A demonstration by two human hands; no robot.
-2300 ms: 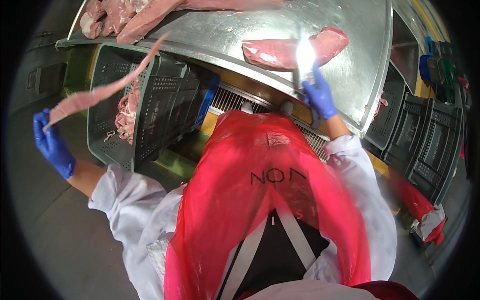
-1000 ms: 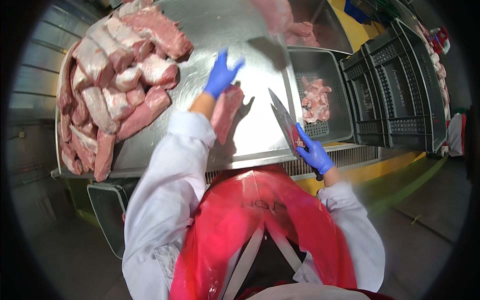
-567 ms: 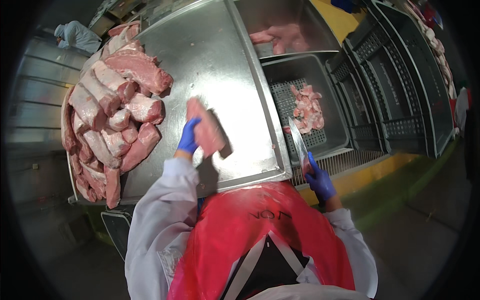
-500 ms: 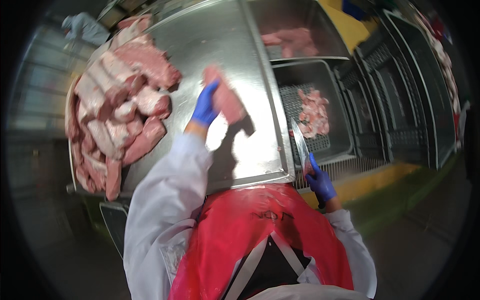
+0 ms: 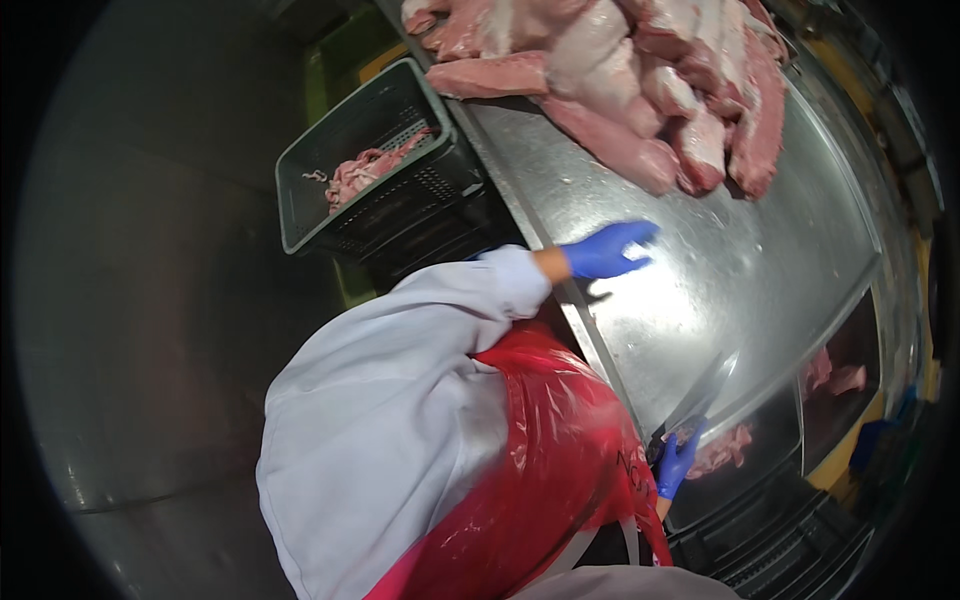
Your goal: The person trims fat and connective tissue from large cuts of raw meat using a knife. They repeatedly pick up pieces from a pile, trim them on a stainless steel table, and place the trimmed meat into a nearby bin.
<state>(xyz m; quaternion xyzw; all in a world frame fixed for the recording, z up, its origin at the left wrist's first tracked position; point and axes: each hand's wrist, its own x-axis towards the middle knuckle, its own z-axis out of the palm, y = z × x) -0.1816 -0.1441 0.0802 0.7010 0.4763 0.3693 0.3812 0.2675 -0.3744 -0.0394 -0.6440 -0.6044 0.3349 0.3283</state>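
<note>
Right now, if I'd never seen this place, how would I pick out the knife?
Start with the big steel table and go to its near edge, at the picture's lower right. There the person's blue-gloved right hand holds the knife, blade pointing up and to the right. Its long, slim, pointed metal blade sets it apart from the pink meat scraps nearby.

The left arm (image 5: 440, 315) reaches over the counter's (image 5: 780, 270) near edge, a bare strip of wrist (image 5: 551, 265) showing, and the blue-gloved left hand (image 5: 608, 250) hangs above the counter — digits outstretched and parted. The right hand (image 5: 678, 462), likewise gloved, curls in a grip by the counter's near right corner.
</note>
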